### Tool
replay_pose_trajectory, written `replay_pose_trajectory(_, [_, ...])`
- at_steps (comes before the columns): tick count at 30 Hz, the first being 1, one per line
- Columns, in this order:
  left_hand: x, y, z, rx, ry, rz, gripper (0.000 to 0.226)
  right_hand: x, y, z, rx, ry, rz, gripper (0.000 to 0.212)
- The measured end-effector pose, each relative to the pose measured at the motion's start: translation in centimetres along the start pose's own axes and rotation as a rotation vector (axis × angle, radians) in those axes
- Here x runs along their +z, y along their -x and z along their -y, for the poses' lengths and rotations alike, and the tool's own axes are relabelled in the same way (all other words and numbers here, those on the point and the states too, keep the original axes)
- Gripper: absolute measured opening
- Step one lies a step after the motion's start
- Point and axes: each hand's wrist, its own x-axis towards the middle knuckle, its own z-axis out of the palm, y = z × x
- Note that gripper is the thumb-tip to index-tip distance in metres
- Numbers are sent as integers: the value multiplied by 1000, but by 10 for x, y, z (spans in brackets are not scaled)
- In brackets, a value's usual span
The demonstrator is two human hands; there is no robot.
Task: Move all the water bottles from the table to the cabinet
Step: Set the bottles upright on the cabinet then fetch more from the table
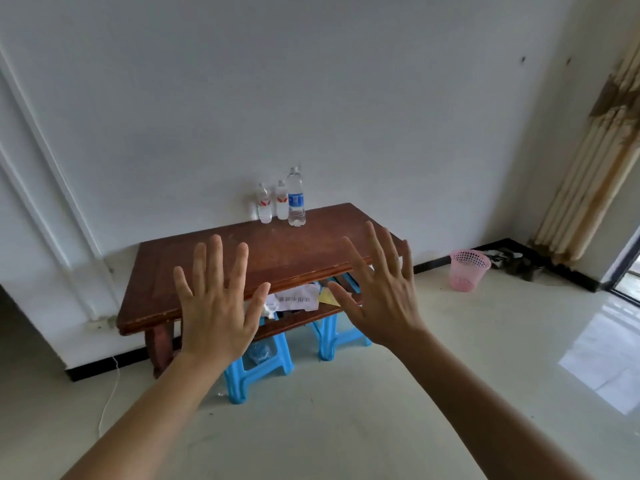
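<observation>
Three clear water bottles stand upright at the back edge of a brown wooden table (194, 268), close to the wall. The left small bottle (264, 204) and the middle small bottle (282, 200) carry red labels. The taller bottle (296, 198) on the right has a blue label. My left hand (216, 299) and my right hand (381, 289) are held up in front of the table with fingers spread, backs toward me, holding nothing and well short of the bottles. No cabinet is in view.
Two blue plastic stools (263, 362) stand under the table, and papers (299, 299) lie on its lower shelf. A pink mesh basket (467, 270) sits on the floor to the right. Curtains (595, 157) hang at the far right beside a doorway. A white cable (109, 396) trails on the floor.
</observation>
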Motion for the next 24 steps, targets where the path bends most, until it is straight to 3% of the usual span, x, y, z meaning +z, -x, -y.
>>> replay_pose_trajectory(11, [169, -259, 16, -39, -81, 88, 75, 194, -242, -125, 50, -69, 62, 72])
replay_pose_trajectory(24, [346, -438, 151, -171, -1, 174, 75, 408, -445, -113, -49, -177, 309, 75])
